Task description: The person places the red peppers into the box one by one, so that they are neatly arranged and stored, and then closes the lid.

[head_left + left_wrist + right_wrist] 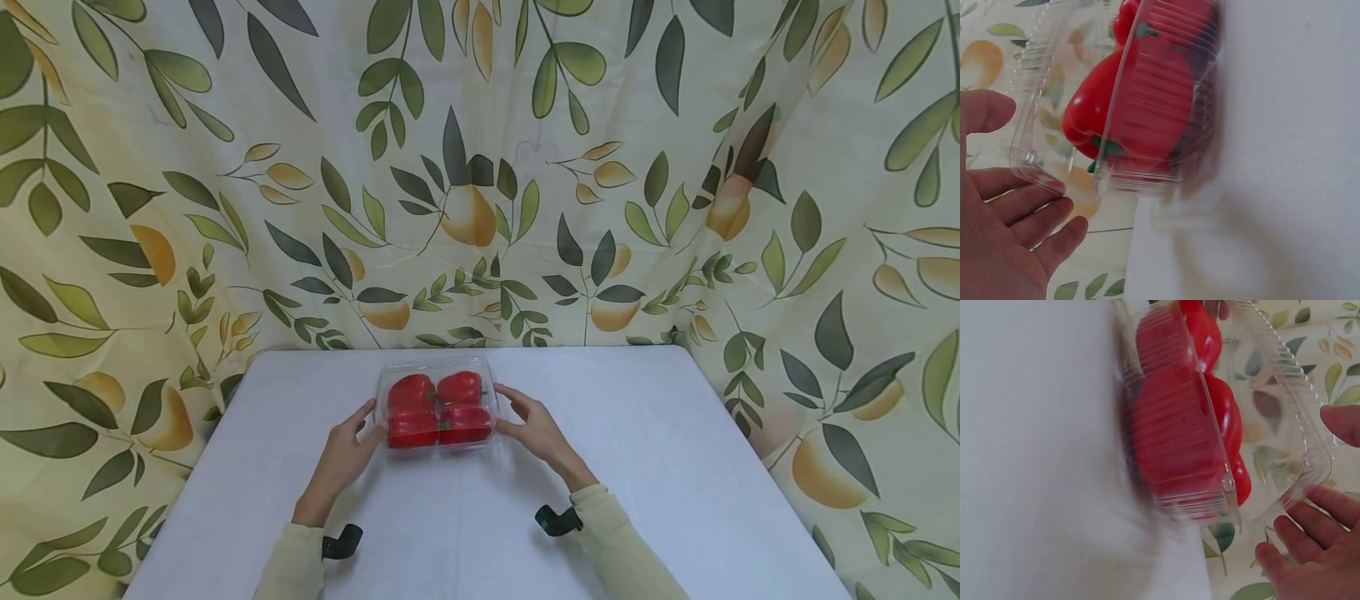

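A clear plastic clamshell box (435, 364) holding several red bell peppers (411, 390) sits toward the back of the table in the head view. Its see-through lid (1030, 134) stands raised at an angle from the base in both wrist views. At the box's left side is my left hand (347, 454), its loosely straight fingertips touching the lid's corner and the thumb apart. My right hand (542, 433) mirrors it on the right side, with extended fingers at the lid's edge (1313, 434) and the thumb off it. Green stems (1107, 147) show on the peppers.
A white-covered table (637, 467) lies under the box and narrows toward the back. A leaf-and-fruit patterned curtain (480, 275) hangs behind it and along both sides. A dark wrist camera (341, 542) is strapped at each sleeve.
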{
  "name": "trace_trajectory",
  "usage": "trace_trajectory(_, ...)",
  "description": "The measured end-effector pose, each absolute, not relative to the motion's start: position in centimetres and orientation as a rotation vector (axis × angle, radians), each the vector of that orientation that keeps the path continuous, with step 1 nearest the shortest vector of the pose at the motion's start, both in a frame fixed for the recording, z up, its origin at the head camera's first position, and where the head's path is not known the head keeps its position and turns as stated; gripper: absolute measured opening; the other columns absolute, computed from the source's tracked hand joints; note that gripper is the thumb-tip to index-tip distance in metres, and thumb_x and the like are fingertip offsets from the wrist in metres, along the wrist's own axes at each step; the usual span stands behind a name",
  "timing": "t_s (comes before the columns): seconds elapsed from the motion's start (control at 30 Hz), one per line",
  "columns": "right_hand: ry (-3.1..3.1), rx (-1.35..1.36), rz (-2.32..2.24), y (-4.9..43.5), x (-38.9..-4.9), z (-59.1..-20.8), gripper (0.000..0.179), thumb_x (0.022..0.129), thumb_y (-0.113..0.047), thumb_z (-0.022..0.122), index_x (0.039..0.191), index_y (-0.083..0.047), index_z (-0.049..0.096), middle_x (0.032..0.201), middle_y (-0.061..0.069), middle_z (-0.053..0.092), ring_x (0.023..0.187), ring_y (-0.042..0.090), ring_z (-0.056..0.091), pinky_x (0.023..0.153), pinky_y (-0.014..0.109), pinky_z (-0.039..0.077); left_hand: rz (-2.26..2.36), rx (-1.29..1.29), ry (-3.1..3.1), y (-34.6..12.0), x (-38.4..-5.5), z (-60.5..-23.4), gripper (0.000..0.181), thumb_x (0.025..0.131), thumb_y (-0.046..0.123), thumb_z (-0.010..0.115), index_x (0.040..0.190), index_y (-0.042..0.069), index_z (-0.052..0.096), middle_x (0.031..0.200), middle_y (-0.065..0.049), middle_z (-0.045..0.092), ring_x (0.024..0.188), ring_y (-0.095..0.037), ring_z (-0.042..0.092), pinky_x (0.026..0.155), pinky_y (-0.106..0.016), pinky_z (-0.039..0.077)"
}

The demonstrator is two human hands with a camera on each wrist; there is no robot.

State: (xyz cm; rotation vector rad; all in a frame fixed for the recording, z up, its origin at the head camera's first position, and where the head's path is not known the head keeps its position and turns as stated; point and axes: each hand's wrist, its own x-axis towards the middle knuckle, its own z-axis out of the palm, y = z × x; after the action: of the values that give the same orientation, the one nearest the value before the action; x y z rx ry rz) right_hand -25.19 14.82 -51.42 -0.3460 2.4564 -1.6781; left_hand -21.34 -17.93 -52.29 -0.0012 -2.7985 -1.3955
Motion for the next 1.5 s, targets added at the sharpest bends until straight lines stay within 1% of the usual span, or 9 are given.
trace_trajectory(0.2,2.462,-0.289,-1.674,14.6,-24.9,-51.9,0.062,0.088,-0.019,0.070,0.145,-0.021,0.049,0.157,0.010,0.040,0.145,0.042,0.033,0.113,0.058,0.036,-1.395,0.002,-2.786,-17.9,-21.2,-52.8,0.060,0.098,0.036,0.056,0.150,0.011,0.041,0.153,-0.018,0.042,0.136,-0.044,0.046,0.103,-0.057,0.048)
trace_trajectory(0.43,2.472,-0.297,-1.654,14.6,-24.8,-52.5,0.064,0.087,-0.021,0.071,0.147,-0.016,0.047,0.157,0.009,0.039,0.145,0.041,0.033,0.115,0.056,0.035,-1.385,-0.007,-2.778,-18.0,-21.2,-53.4,0.061,0.096,0.035,0.058,0.149,0.008,0.042,0.151,-0.021,0.043,0.138,-0.044,0.043,0.108,-0.059,0.042)
trace_trajectory(0.6,2.483,-0.285,-1.639,14.6,-24.8,-52.8,0.065,0.087,-0.023,0.072,0.147,-0.017,0.047,0.157,0.008,0.039,0.145,0.040,0.034,0.115,0.055,0.037,-1.349,-0.033,-2.783,-17.9,-21.1,-53.6,0.061,0.096,0.035,0.059,0.148,0.006,0.042,0.150,-0.022,0.044,0.138,-0.043,0.043,0.110,-0.058,0.041)
trace_trajectory(0.8,2.473,-0.269,-1.639,14.6,-24.6,-53.1,0.066,0.086,-0.026,0.073,0.146,-0.019,0.048,0.157,0.008,0.040,0.146,0.039,0.033,0.114,0.055,0.037,-1.342,-0.026,-2.789,-17.8,-20.9,-53.9,0.062,0.096,0.037,0.060,0.148,0.006,0.043,0.150,-0.022,0.045,0.138,-0.043,0.044,0.109,-0.058,0.042)
trace_trajectory(0.9,2.467,-0.278,-1.646,14.6,-24.6,-53.3,0.066,0.086,-0.026,0.073,0.146,-0.019,0.048,0.156,0.009,0.040,0.146,0.039,0.032,0.115,0.055,0.036,-1.319,-0.028,-2.795,-17.8,-20.9,-54.1,0.062,0.096,0.036,0.059,0.148,0.007,0.043,0.150,-0.021,0.045,0.136,-0.043,0.045,0.107,-0.058,0.044)
trace_trajectory(1.13,2.461,-0.281,-1.665,14.5,-24.5,-53.6,0.066,0.086,-0.024,0.074,0.146,-0.017,0.047,0.156,0.008,0.041,0.146,0.037,0.033,0.114,0.055,0.037,-1.324,-0.037,-2.777,-17.8,-20.8,-54.4,0.063,0.095,0.036,0.061,0.148,0.008,0.043,0.150,-0.020,0.046,0.131,-0.044,0.051,0.102,-0.056,0.049)
trace_trajectory(1.27,2.445,-0.281,-1.670,14.5,-24.4,-53.5,0.066,0.088,-0.018,0.072,0.148,-0.012,0.044,0.157,0.010,0.039,0.148,0.036,0.030,0.116,0.055,0.034,-1.332,-0.047,-2.771,-17.9,-20.8,-54.7,0.063,0.094,0.033,0.064,0.148,0.009,0.043,0.150,-0.019,0.046,0.130,-0.044,0.052,0.100,-0.054,0.051)
trace_trajectory(1.4,2.406,-0.309,-1.686,14.4,-24.1,-53.0,0.066,0.091,-0.012,0.067,0.150,-0.006,0.039,0.159,0.014,0.034,0.150,0.036,0.025,0.118,0.055,0.031,-1.397,-0.078,-2.727,-18.1,-20.7,-55.1,0.061,0.092,0.020,0.064,0.148,0.009,0.043,0.151,-0.020,0.045,0.130,-0.043,0.053,0.102,-0.051,0.050)
trace_trajectory(1.5,2.383,-0.326,-1.711,14.5,-24.0,-53.2,0.063,0.093,-0.010,0.064,0.150,-0.006,0.038,0.159,0.014,0.034,0.150,0.036,0.025,0.117,0.054,0.032,-1.478,-0.097,-2.686,-18.3,-20.6,-55.3,0.060,0.092,0.011,0.061,0.149,0.010,0.042,0.152,-0.020,0.043,0.129,-0.041,0.054,0.103,-0.048,0.050)
